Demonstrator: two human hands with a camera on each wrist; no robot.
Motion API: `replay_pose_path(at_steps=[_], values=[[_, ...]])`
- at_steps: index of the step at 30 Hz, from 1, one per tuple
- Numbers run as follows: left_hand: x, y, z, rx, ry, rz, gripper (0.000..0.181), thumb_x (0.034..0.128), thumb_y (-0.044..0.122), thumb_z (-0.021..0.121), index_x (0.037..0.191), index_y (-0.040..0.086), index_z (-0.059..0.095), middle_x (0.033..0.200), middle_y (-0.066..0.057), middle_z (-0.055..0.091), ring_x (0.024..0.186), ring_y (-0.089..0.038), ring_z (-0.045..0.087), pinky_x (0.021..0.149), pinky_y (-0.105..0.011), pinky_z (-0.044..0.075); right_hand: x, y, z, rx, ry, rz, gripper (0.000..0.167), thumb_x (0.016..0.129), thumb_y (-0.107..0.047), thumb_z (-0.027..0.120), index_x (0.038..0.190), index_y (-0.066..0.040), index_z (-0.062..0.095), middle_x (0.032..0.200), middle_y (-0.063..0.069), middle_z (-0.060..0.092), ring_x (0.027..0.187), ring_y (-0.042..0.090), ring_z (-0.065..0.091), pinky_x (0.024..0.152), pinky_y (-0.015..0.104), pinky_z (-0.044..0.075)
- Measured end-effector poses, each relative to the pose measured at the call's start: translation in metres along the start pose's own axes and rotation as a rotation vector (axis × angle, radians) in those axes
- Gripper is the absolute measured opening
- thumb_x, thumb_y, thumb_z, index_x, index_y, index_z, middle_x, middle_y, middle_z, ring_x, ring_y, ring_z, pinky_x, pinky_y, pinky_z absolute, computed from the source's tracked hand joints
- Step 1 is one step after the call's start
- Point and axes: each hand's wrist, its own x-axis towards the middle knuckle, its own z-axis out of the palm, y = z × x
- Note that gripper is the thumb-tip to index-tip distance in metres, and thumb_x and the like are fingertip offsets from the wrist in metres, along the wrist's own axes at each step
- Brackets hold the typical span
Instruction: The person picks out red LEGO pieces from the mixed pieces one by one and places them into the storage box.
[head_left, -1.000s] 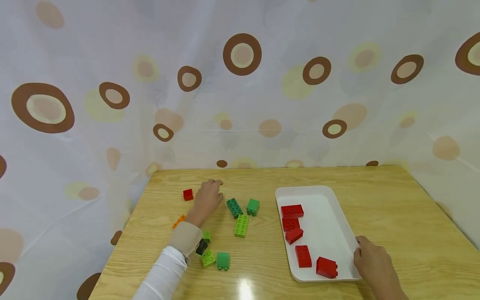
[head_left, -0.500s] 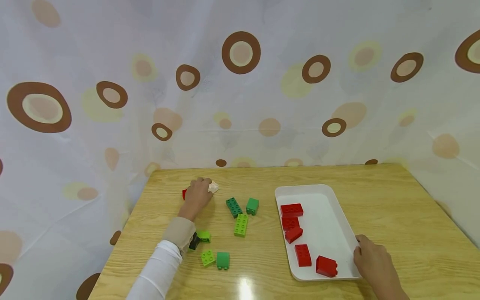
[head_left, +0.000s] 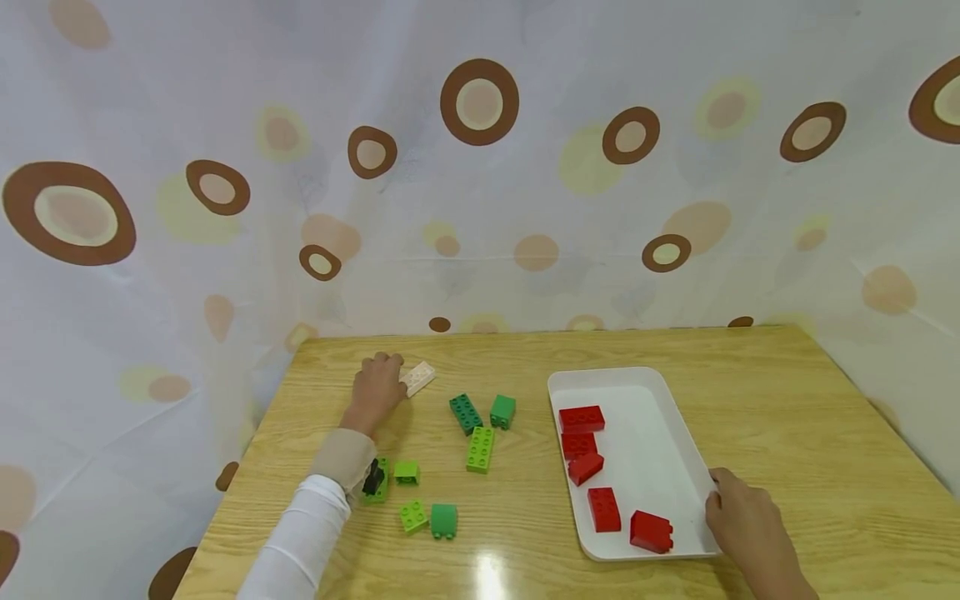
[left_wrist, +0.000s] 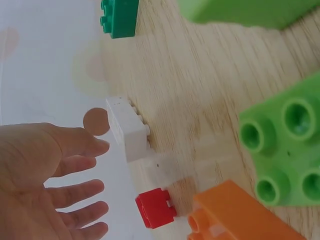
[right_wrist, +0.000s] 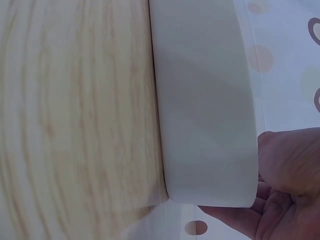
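Observation:
My left hand (head_left: 377, 388) is at the far left of the table, beside a white brick (head_left: 418, 378). In the left wrist view its fingers are loosely spread with nothing between them. A small red brick (left_wrist: 156, 208) stands just off the fingertips; the hand hides it in the head view. An orange brick (left_wrist: 240, 215) lies near the red one. At the right, my right hand (head_left: 748, 521) grips the rim of a white tray (head_left: 660, 467), thumb on one side of the wall. Several red bricks (head_left: 603, 509) lie inside the tray.
Dark green (head_left: 466, 414), mid-green (head_left: 502, 412) and lime bricks (head_left: 481, 450) lie mid-table. More green bricks (head_left: 444, 521) lie nearer the front, some close to my left forearm. A patterned curtain (head_left: 480, 208) hangs behind the table.
My left hand has moved left, past the white brick, which it has uncovered, and now covers the red brick. My right hand and the tray have stayed in place.

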Motion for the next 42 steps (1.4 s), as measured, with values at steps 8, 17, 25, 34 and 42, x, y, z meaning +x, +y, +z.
replay_pose_path(at_steps=[8,17,25,34,42], values=[[-0.004,-0.007,-0.001,-0.013,-0.043,-0.05,0.041,0.0937,0.009,0.068,0.131,-0.006,0.059,0.122,-0.03,0.055,0.108,-0.05,0.051,0.084,-0.059,0.049,-0.003,0.0,0.001,0.002,0.032,-0.025,0.031,0.091,0.003,0.053,0.117,0.02,0.054,0.104,0.037,0.062,0.07,0.03,0.059,0.062,0.048,0.052],[-0.008,-0.008,-0.004,-0.016,-0.069,-0.071,0.037,0.0972,0.009,0.061,0.131,-0.004,0.059,0.125,-0.03,0.054,0.112,-0.052,0.05,0.088,-0.062,0.046,-0.005,-0.002,0.0,0.009,0.064,-0.042,0.031,0.092,0.003,0.052,0.117,0.019,0.054,0.101,0.037,0.062,0.068,0.03,0.057,0.061,0.047,0.051],[-0.007,-0.014,0.001,-0.037,-0.09,-0.069,0.024,0.0953,0.004,0.062,0.117,-0.006,0.064,0.113,-0.029,0.056,0.101,-0.048,0.053,0.078,-0.059,0.049,-0.004,0.0,0.001,0.0,0.033,-0.041,0.031,0.091,0.003,0.053,0.117,0.02,0.054,0.103,0.038,0.062,0.07,0.03,0.059,0.063,0.048,0.052],[-0.002,-0.021,0.009,-0.002,-0.078,-0.069,0.013,0.0959,-0.003,0.058,0.102,-0.005,0.07,0.101,-0.026,0.057,0.095,-0.045,0.053,0.074,-0.056,0.051,-0.002,0.001,0.0,-0.004,0.033,-0.055,0.031,0.091,0.003,0.053,0.117,0.02,0.054,0.103,0.038,0.062,0.072,0.033,0.061,0.064,0.051,0.051],[-0.003,-0.023,0.01,-0.02,-0.053,-0.063,0.016,0.0945,-0.01,0.051,0.092,-0.01,0.067,0.093,-0.028,0.057,0.09,-0.043,0.05,0.07,-0.052,0.05,-0.003,0.002,0.0,0.004,0.063,-0.073,0.03,0.09,0.003,0.052,0.116,0.019,0.055,0.101,0.037,0.063,0.072,0.033,0.061,0.064,0.051,0.051]])
